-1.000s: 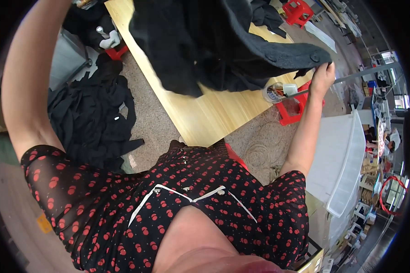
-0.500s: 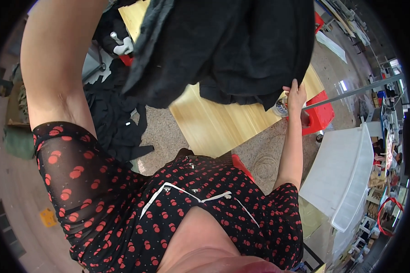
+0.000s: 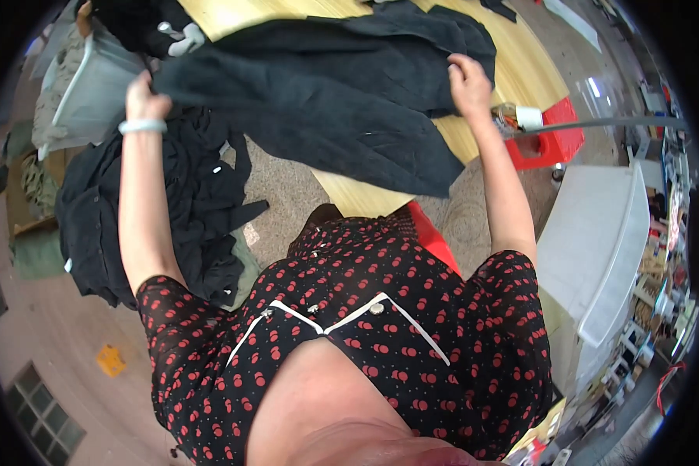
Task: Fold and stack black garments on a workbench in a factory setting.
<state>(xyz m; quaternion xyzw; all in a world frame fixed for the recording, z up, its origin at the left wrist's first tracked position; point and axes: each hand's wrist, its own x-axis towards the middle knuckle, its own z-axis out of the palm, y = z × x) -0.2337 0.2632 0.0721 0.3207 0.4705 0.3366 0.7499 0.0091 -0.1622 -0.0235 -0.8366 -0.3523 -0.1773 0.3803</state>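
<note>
A large black garment (image 3: 326,93) lies stretched across the pale wooden table (image 3: 357,193), one lower corner hanging past the near edge. My left hand (image 3: 146,101), wearing a pale band at the wrist, is closed on the garment's left end and holds it out beyond the table. That end is slightly blurred. At the other end, my right hand (image 3: 471,85) has its fingers curled on the cloth near the table's right side. Below my left hand, a heap of black garments (image 3: 171,194) is piled beside the table.
A pale crate (image 3: 105,89) stands at the far left, with dark cloth next to it. On the right, a red stool (image 3: 555,140) bears a container of small items (image 3: 505,116). A metal bar (image 3: 613,124) crosses above it. Nearer is a large white bin (image 3: 590,248).
The garment has come down from in front of me and now lies spread over the table. My left arm has lowered, bringing the hand into view; my right hand has moved slightly farther and left.
</note>
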